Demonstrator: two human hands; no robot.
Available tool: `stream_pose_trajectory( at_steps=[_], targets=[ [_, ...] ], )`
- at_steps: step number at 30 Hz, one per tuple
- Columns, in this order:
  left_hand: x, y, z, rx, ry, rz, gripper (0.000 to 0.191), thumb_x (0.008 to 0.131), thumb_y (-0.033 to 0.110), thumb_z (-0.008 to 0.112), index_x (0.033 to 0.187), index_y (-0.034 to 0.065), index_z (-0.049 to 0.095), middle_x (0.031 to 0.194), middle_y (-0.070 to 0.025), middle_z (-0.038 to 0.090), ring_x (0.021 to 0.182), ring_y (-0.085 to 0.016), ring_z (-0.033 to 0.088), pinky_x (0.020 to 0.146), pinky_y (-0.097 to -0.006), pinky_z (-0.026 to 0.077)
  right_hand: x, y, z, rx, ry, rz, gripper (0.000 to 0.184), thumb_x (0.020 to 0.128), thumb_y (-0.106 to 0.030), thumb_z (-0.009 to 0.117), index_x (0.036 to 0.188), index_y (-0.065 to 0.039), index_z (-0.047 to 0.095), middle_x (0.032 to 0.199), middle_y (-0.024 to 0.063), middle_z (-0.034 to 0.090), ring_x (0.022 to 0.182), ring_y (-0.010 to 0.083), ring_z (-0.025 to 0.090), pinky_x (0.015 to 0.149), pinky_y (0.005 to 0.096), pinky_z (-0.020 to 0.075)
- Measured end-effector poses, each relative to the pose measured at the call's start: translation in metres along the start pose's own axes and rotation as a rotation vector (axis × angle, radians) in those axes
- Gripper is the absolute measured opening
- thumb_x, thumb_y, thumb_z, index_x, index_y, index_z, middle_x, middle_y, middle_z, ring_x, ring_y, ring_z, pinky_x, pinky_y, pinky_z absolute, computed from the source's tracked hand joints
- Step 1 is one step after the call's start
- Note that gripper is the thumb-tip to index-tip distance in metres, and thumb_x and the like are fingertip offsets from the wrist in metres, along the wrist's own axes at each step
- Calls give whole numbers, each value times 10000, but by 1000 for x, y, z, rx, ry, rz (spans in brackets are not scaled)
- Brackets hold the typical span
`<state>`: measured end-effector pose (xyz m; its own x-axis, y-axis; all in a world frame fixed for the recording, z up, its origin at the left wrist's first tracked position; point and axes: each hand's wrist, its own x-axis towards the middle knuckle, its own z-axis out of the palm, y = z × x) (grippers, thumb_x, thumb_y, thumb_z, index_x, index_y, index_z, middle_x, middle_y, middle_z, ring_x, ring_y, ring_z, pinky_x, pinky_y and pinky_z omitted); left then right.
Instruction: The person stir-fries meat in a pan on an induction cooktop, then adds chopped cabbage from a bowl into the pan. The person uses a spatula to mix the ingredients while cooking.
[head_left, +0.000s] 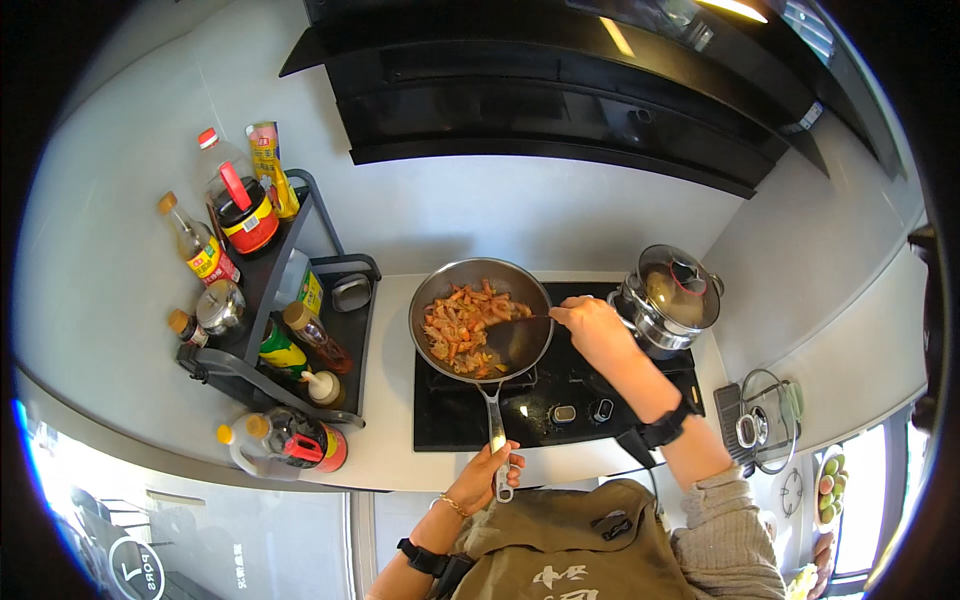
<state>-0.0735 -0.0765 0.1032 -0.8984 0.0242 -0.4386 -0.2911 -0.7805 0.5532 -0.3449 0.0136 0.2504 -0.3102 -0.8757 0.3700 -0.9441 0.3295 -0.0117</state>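
A steel frying pan (480, 271) sits over the left side of a black glass cooktop (465, 431). My left hand (480, 478) grips the outer part of its long metal handle (494, 420). Orange-pink shrimp pieces (457, 322) lie heaped mostly in the pan's left and middle, while oily liquid shows at the lower right. My right hand (600, 330), just beyond the pan's right rim, is closed around the handle of a dark spatula (514, 327). Its blade reaches into the pan against the food; my fingers partly hide the handle.
Right of the pan stands a steel pot (671, 330) with a glass lid. A dark two-tier rack (259, 300) with bottles and jars stands left, more bottles (300, 442) before it. A range hood (555, 112) hangs above. Another glass lid (772, 420) stands far right.
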Motion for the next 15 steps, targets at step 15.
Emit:
stream_pose_trajectory(
  at_steps=[15],
  targets=[
    [0,0,-2,-23,-8,-18,315,1083,310,527,1266,59,476,1009,-89,592,779,-146,529,735,-308,511,4,51,-26,692,4,767,215,930,-11,557,994,156,677,686,222,693,521,285,709,450,336,586]
  ],
)
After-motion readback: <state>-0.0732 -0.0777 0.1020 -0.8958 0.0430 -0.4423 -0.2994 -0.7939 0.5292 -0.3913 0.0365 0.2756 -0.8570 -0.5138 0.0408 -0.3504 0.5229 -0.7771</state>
